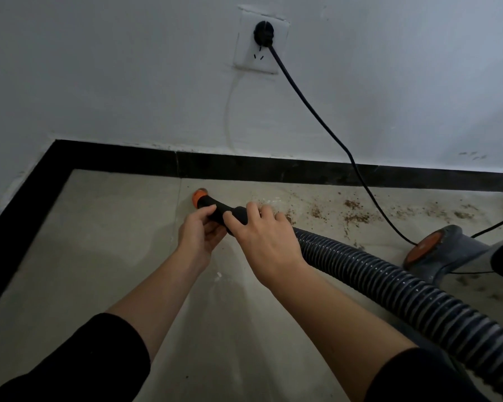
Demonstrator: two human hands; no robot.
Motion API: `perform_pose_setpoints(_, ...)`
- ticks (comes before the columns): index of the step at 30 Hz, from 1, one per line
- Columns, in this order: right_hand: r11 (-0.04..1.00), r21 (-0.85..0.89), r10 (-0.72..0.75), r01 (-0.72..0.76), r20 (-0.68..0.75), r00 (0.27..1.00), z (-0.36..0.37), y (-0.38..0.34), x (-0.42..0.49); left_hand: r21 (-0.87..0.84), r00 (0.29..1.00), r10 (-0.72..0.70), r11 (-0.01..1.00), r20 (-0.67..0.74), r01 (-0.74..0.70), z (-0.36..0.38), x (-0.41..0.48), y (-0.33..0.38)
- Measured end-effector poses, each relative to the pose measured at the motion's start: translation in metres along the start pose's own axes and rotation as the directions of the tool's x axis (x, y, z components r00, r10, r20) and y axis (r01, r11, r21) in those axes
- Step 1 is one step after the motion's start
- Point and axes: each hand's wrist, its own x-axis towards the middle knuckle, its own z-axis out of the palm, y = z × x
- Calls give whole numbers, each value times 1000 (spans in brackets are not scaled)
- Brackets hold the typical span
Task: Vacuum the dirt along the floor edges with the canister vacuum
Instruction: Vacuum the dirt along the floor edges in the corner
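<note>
Your left hand (pixel 199 235) curls its fingers round the black nozzle (pixel 218 208) from below. Your right hand (pixel 263 239) grips over where it joins the ribbed hose (pixel 389 285). The nozzle's orange tip (pixel 199 197) is down by the floor (pixel 99 256) near the baseboard (pixel 244 165), with dirt (pixel 353 217) scattered to its right. The canister vacuum (pixel 447 253) sits at the right edge, its contents hidden.

Single view, from a wide-angle camera worn on the head. It looks forward and steeply down along the person's forearms (pixel 157 285), which enter at the bottom edge. The wall (pixel 389 82) fills the upper half; the floor (pixel 99 256) fills the lower. The left hand (pixel 199 236) and right hand (pixel 262 239) lie close, at frame centre, on the hose (pixel 389 285) that exits lower right.
</note>
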Motion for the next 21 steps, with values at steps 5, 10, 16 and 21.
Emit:
perform_pose_setpoints(5, 1000, 12, -15, 15, 25, 1000, -10, 8, -1, 15, 999, -50, 999, -8, 50, 8, -7, 7)
perform_pose_setpoints(10, 999, 29, -38, 37, 41, 998, -29, 17, -17, 37, 994, -103, 994, -34, 105, 19, -33, 17)
perform_pose_setpoints(16, 992, 33, -126, 124, 60, 990, -39, 12, -44, -50, 981, -121, 992, -150, 115, 8, -63, 0)
perform_pose_setpoints(21, 986, 6, -166, 166, 87, 982, -33, 4, -65, -104, 972, -132, 988, -195, 113, -3, -80, -18)
